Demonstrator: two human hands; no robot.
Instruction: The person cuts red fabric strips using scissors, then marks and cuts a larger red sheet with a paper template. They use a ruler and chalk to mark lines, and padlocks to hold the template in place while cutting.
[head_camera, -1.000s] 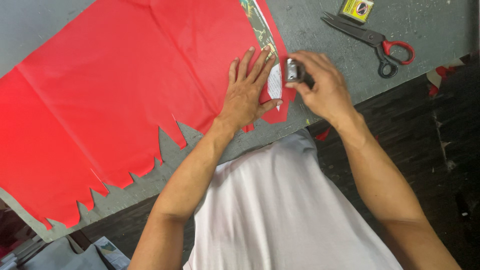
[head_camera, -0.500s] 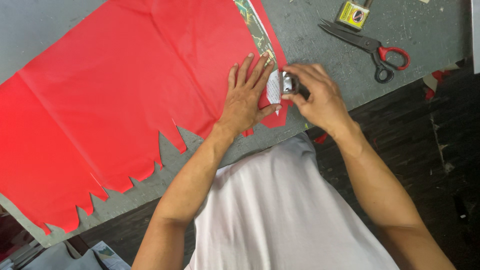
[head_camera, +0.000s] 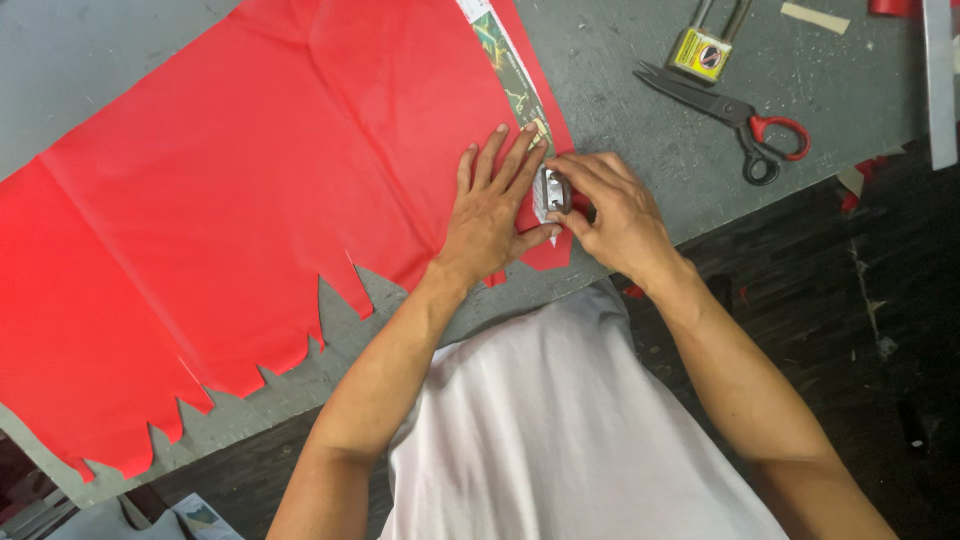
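Red sheet (head_camera: 250, 230) lies spread across the grey desk (head_camera: 640, 140), its zigzag-cut edge running along the desk's near edge. The left hand (head_camera: 495, 205) presses flat, fingers spread, on the sheet's right corner. The right hand (head_camera: 615, 210) is closed around a small metal cutter (head_camera: 551, 192) at the sheet's right edge. Scissors (head_camera: 735, 115) and a padlock (head_camera: 705, 45) lie well apart toward the far right corner, with bare desk between.
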